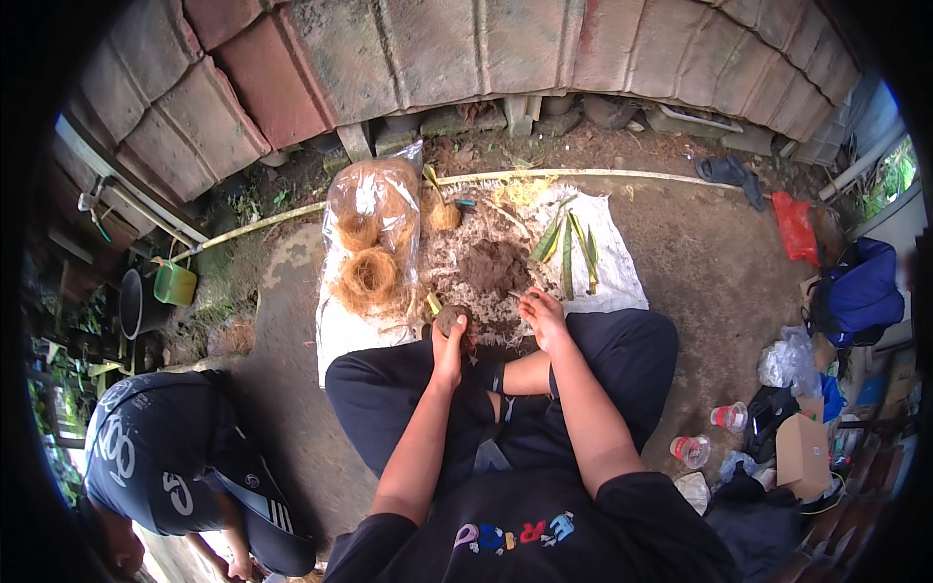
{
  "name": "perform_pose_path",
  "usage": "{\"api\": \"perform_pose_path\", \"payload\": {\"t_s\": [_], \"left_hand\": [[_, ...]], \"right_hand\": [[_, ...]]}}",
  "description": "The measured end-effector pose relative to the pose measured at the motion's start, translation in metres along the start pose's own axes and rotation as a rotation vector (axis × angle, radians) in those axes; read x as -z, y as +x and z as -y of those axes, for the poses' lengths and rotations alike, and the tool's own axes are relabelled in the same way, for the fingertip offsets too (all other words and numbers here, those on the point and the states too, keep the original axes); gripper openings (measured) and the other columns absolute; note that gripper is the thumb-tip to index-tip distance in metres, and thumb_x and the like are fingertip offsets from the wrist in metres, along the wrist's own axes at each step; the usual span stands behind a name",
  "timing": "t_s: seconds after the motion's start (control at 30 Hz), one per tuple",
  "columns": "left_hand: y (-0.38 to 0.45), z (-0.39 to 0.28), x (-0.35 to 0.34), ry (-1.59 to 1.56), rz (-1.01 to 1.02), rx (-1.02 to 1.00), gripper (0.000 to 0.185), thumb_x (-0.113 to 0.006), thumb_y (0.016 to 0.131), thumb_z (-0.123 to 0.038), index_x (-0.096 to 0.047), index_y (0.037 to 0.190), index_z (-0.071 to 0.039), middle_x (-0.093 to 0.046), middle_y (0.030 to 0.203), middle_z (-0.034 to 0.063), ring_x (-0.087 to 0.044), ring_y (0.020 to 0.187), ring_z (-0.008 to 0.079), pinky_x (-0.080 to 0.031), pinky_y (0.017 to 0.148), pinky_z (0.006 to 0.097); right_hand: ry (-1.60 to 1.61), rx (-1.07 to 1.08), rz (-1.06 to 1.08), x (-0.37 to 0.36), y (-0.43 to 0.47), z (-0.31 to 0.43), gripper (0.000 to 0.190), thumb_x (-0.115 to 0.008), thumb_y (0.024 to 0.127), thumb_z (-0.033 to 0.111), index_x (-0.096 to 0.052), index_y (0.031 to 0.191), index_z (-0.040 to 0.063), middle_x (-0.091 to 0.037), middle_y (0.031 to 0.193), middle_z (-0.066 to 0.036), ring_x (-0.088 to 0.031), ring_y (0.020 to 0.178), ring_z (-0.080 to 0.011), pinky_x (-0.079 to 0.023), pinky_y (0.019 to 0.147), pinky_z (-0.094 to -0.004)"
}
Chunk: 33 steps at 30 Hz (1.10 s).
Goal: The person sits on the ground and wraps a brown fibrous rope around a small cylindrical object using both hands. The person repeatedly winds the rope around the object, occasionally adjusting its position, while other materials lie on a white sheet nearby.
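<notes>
My left hand holds a ball of dark soil, with a short green and yellow leaf piece sticking out at its upper left. My right hand is raised beside it, its fingertips pinched on a small, thin thing I cannot make out, just below a mound of dark soil. The mound lies on a white woven sack. Several long green leaves lie right of the mound. To its left are a nest-like coil of brown fibre, a clear plastic bag of fibre, and a fibre-wrapped ball with a leaf.
A pale pole runs beyond the sack, below a tiled roof edge. Another person crouches at lower left. On the right are plastic cups, a cardboard box, a blue bag and dark sandals.
</notes>
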State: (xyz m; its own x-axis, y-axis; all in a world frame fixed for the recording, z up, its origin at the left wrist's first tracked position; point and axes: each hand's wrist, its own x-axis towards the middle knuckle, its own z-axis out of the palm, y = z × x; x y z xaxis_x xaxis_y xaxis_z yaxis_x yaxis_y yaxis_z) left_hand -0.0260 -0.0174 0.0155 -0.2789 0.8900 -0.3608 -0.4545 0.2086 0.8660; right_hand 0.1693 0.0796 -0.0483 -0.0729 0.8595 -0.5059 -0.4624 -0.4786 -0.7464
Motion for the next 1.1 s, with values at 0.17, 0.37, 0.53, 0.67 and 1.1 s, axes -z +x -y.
{"api": "perform_pose_path", "payload": {"t_s": [0.17, 0.37, 0.53, 0.67, 1.1], "left_hand": [[-0.004, 0.005, 0.001, 0.087, -0.013, -0.02, 0.049, -0.068, 0.088, -0.039, -0.047, 0.12, -0.008, -0.064, 0.09, 0.0063, -0.061, 0.07, 0.0134, -0.048, 0.061, 0.0254], [-0.009, 0.004, -0.007, 0.117, -0.037, -0.056, 0.047, -0.069, 0.089, -0.032, -0.045, 0.12, -0.007, -0.062, 0.096, 0.0057, -0.062, 0.078, 0.014, -0.05, 0.064, 0.0268], [-0.017, -0.003, -0.011, 0.13, 0.023, -0.093, 0.046, -0.071, 0.087, -0.025, -0.044, 0.118, -0.006, -0.061, 0.095, 0.0069, -0.061, 0.078, 0.0145, -0.05, 0.067, 0.0277], [-0.02, -0.021, -0.013, 0.243, 0.085, -0.125, 0.05, -0.073, 0.085, -0.02, -0.043, 0.12, -0.003, -0.06, 0.098, 0.0065, -0.06, 0.084, 0.0141, -0.05, 0.075, 0.0278], [0.002, -0.041, 0.0, 0.776, 0.145, -0.225, 0.065, -0.081, 0.076, -0.023, -0.043, 0.122, 0.002, -0.065, 0.104, 0.014, -0.062, 0.097, 0.0198, -0.049, 0.087, 0.0335]], "right_hand": [[-0.214, 0.064, 0.056, -0.012, -0.007, -0.003, 0.028, -0.05, 0.101, 0.021, -0.052, 0.123, 0.002, -0.064, 0.09, -0.01, -0.061, 0.073, -0.0149, -0.054, 0.066, -0.0273], [-0.501, 0.245, 0.029, -0.017, -0.005, -0.013, 0.024, -0.048, 0.098, 0.028, -0.055, 0.096, 0.005, -0.064, 0.072, -0.009, -0.063, 0.063, -0.0204, -0.049, 0.057, -0.0339], [-1.02, 0.619, 0.026, -0.02, -0.016, -0.008, 0.013, -0.05, 0.09, 0.015, -0.058, 0.095, 0.006, -0.065, 0.078, -0.019, -0.062, 0.078, -0.0416, -0.048, 0.069, -0.0482], [-1.013, 0.508, 0.01, -0.026, -0.025, 0.008, 0.011, -0.052, 0.087, 0.012, -0.058, 0.096, 0.009, -0.064, 0.075, -0.019, -0.063, 0.075, -0.0406, -0.047, 0.067, -0.0492], [-1.023, 0.488, 0.039, -0.023, 0.0, -0.019, 0.025, -0.05, 0.093, 0.013, -0.048, 0.117, 0.007, -0.065, 0.101, -0.021, -0.062, 0.094, -0.0427, -0.047, 0.081, -0.0482]]}}
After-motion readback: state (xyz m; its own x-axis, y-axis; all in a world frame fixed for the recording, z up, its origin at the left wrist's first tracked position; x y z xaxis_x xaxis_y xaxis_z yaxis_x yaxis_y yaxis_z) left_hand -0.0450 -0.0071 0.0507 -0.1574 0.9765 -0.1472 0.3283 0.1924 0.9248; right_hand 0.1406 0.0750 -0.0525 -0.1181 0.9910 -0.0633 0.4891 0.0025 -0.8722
